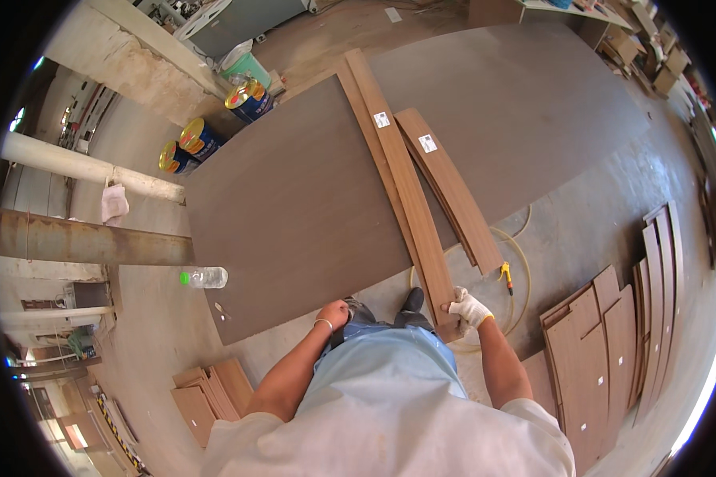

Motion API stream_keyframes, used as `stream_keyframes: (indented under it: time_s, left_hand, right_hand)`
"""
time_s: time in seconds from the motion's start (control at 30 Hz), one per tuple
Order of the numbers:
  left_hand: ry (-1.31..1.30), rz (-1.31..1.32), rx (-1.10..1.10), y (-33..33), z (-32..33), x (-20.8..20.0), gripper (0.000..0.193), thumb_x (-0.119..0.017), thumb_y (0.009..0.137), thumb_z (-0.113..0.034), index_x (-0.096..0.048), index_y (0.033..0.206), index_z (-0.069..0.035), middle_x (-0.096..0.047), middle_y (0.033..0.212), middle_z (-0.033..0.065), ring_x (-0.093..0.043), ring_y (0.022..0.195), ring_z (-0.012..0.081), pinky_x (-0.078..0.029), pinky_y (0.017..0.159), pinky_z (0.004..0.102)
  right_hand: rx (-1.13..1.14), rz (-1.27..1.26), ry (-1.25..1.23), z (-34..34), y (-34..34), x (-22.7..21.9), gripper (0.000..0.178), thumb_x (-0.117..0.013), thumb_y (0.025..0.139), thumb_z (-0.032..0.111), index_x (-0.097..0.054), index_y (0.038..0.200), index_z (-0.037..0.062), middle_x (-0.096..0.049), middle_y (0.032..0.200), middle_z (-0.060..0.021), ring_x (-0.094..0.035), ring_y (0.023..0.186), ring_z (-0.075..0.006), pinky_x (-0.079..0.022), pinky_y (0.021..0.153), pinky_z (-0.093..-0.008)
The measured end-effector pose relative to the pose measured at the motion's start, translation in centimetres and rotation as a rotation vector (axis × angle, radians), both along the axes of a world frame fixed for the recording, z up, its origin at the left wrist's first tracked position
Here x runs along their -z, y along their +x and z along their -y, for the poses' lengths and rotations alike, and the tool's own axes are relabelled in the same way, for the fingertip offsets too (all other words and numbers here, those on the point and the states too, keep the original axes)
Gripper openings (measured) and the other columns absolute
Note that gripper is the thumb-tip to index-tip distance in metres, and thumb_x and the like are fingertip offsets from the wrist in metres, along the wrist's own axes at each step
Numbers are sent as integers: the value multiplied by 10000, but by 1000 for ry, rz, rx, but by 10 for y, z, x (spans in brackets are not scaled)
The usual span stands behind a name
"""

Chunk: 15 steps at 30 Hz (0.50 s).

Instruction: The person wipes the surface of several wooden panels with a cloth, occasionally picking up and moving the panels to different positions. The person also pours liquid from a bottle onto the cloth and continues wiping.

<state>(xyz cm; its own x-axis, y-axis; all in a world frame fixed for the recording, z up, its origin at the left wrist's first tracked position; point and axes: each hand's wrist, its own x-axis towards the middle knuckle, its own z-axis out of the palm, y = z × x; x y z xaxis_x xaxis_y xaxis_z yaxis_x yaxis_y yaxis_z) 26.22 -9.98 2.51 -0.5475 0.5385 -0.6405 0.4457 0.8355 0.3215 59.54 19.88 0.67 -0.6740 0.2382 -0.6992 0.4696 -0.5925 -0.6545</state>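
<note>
A long brown wood board (406, 179) with a white label lies across the brown work surface (294, 199), its near end jutting past the edge toward me. My right hand (469, 308), in a white glove, is closed on that near end. Another narrow board (371, 139) shows along its left side. To the right lies a shorter stack of boards (457, 195), the top one labelled. My left hand (336, 313), bare and with a band at the wrist, is curled close to my waist, beside a dark grey thing; what its fingers hold, if anything, is hidden.
A clear bottle with a green cap (205, 277) lies at the surface's left edge. Several blue cans (250, 99) stand beyond it. A yellow spray gun (506, 275) on a hose (525, 286) hangs at right. Panels (589, 350) lean at the right; more panels (211, 393) sit lower left.
</note>
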Motion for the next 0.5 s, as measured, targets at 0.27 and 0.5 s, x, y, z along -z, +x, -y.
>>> stream_keyframes:
  time_s: [0.27,0.5]
  left_hand:
    - [8,15,334,27,-79,-33,429,-593,910,-182,-632,1328,-98,-686,1302,191,-637,1220,377,-507,1033,471]
    - [381,-425,1244,58,-221,-66,668,-598,963,-138,-403,1601,-179,-366,1648,104,-256,1574,337,-205,1298,502]
  right_hand:
    - [20,-6,-108,32,34,-10,745,-863,793,71,-535,1461,36,-675,1266,-62,-598,1185,-199,-514,1012,-376]
    - [-69,86,-66,73,97,-7,728,-834,756,2,-566,1432,49,-683,1260,-21,-601,1165,-166,-507,1014,-343]
